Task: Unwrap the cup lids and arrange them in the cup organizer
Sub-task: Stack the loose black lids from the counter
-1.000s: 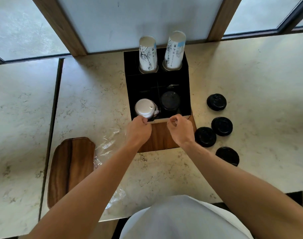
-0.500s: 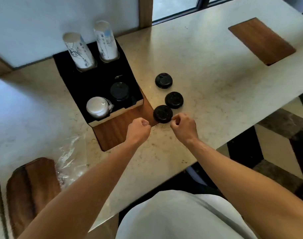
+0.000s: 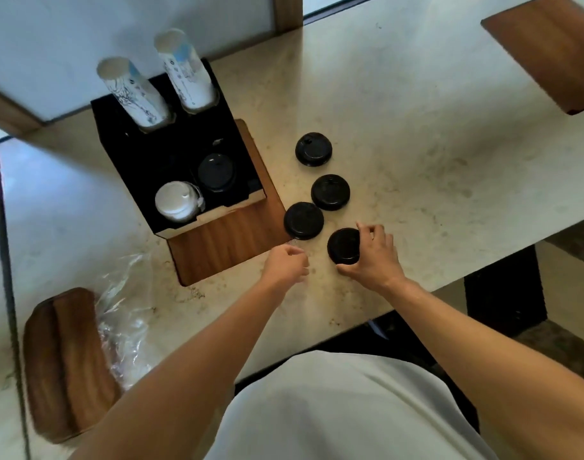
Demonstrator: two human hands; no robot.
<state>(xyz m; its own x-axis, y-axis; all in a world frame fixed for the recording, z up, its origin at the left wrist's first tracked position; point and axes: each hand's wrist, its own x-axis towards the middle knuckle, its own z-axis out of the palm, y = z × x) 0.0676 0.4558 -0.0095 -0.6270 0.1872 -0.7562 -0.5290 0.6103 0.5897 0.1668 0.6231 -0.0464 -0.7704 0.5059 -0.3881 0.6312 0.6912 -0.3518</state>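
- We are curling our right hand around the nearest black lid, just right of the frame's centre, with fingers and thumb touching its rim while it is lying on the desk.
- We are holding our left hand loosely closed just left of that lid; whether it is pinching anything, we cannot tell.
- Three more black lids are lying on the desk above our hands: one beside the organizer's wooden base, one up and right of it, one farthest up.
- The black cup organizer is sitting in the upper left, carrying two tall stacks of paper cups at its back, a white lid stack at its front left and a black lid stack beside it.
- Crumpled clear plastic wrap is lying at the lower left, next to a wooden board.
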